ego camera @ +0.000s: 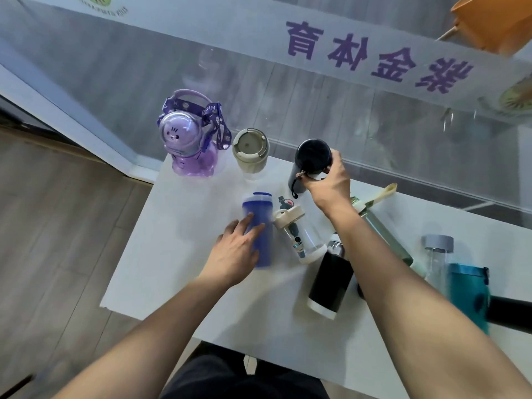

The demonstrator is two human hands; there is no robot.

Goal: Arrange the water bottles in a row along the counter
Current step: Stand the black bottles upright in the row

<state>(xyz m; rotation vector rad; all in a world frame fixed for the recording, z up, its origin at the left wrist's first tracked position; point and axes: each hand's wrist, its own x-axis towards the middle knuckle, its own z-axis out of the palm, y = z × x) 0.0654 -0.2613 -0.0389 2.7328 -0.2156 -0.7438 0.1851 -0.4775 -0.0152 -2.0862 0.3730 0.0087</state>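
On the white counter [172, 254] a purple cartoon bottle [187, 139] with a strap and a beige-lidded cup [250, 151] stand upright along the far edge. To their right my right hand [328, 185] grips a dark-capped grey bottle [312, 159], which is upright. My left hand [239, 249] lies with spread fingers on a blue bottle [260, 226] lying on its side. A clear bottle with a cream lid [299, 237], a black bottle [331, 280] and a green glass bottle [383, 234] lie between my arms.
A clear bottle with a grey cap [436, 254] and a teal bottle [469, 295] sit at the right, partly behind my right forearm. A glass wall [316, 90] with purple lettering runs right behind the counter. Wooden floor [57, 226] lies to the left.
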